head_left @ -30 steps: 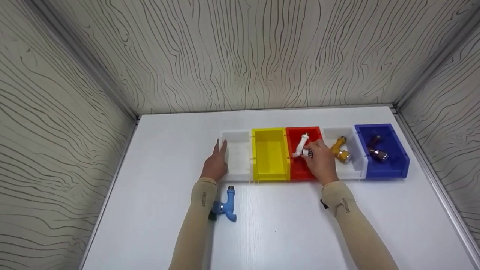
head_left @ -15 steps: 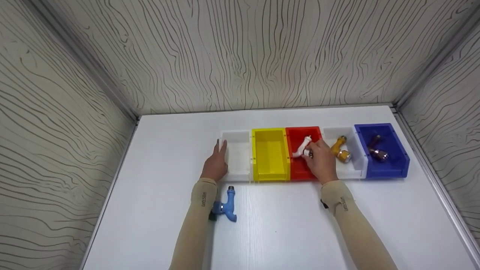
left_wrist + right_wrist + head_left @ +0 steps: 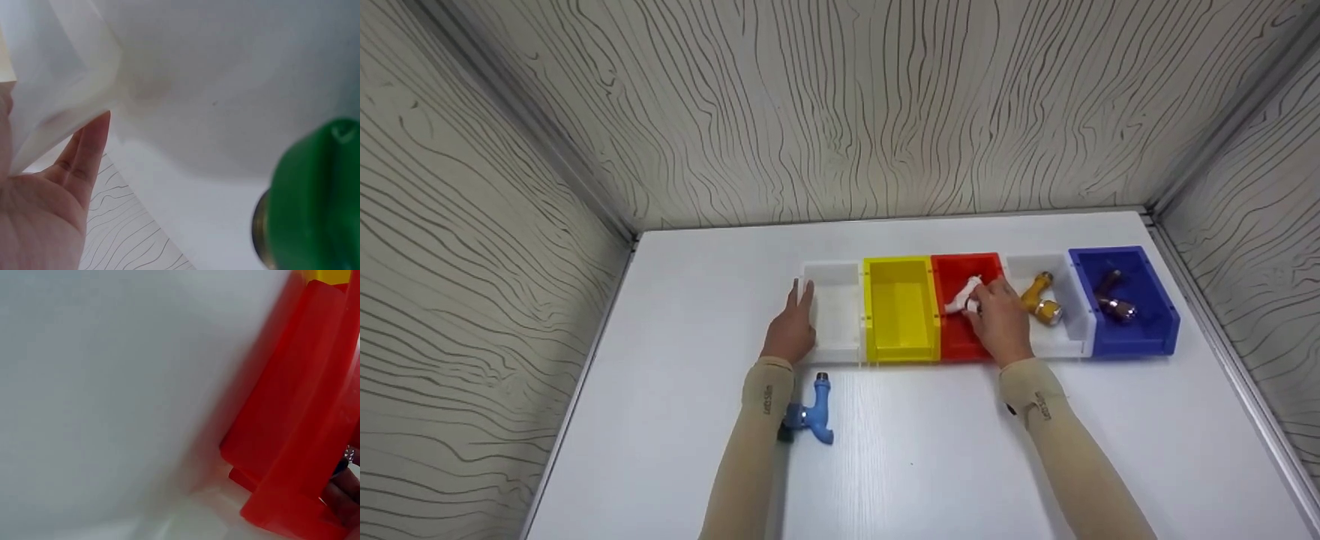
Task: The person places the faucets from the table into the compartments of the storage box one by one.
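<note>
My right hand (image 3: pixel 1001 319) pinches a white tap (image 3: pixel 961 296) by its handle end, low inside the red bin (image 3: pixel 969 346). In the right wrist view the bin's red wall (image 3: pixel 292 410) hides most of that hand, and only fingertips (image 3: pixel 346 492) show at the edge. My left hand (image 3: pixel 790 330) rests at the left wall of the leftmost white bin (image 3: pixel 836 315), its fingers straight and spread along that wall. Beside my left forearm lies a blue tap (image 3: pixel 817 412); its green handle (image 3: pixel 315 197) looms large in the left wrist view.
Between the leftmost white bin and the red one stands a yellow bin (image 3: pixel 901 352). Right of the red bin, another white bin (image 3: pixel 1061 346) holds an amber tap (image 3: pixel 1039 296). At the row's end a blue bin (image 3: pixel 1155 330) contains a dark tap (image 3: pixel 1114 300). Patterned walls (image 3: pixel 840 112) enclose the table.
The white tap has tilted and sunk lower into the red bin, its threaded end swinging right and down with my right hand. My left hand keeps its place.
</note>
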A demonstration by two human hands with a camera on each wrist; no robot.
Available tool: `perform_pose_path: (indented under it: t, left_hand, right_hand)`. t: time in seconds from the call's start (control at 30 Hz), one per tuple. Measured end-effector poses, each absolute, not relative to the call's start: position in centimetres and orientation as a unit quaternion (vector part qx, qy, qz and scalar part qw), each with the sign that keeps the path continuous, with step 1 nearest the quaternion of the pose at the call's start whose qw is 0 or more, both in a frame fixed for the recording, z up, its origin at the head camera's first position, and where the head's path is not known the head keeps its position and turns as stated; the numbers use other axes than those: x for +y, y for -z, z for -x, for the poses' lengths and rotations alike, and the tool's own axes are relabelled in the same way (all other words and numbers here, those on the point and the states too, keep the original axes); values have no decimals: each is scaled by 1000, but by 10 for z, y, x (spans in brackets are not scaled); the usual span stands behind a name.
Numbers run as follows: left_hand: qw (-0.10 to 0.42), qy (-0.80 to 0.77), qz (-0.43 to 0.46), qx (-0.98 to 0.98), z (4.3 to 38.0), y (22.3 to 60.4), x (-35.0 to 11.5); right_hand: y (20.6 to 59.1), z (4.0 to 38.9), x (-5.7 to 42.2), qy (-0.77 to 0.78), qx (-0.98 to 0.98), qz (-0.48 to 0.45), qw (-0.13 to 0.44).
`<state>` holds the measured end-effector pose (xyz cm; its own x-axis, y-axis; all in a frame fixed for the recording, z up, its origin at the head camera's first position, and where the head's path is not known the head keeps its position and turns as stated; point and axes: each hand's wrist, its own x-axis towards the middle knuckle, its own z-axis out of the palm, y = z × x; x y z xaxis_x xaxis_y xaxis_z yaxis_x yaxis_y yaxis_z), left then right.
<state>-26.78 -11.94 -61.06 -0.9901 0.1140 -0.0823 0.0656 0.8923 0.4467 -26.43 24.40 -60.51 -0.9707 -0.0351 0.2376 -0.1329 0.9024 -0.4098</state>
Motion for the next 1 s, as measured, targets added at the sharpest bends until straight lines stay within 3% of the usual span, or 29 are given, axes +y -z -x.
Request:
perform_pose_path:
  t: [0.4,1.0]
  left_hand:
    - [44,-230,-48,971,268,613,-122]
    - [55,-218,-43,973,266,609,-120]
  right_hand:
    - [602,269,242,-173,-981,-39,83]
    - [609,270,247,-125,-980,-104,118]
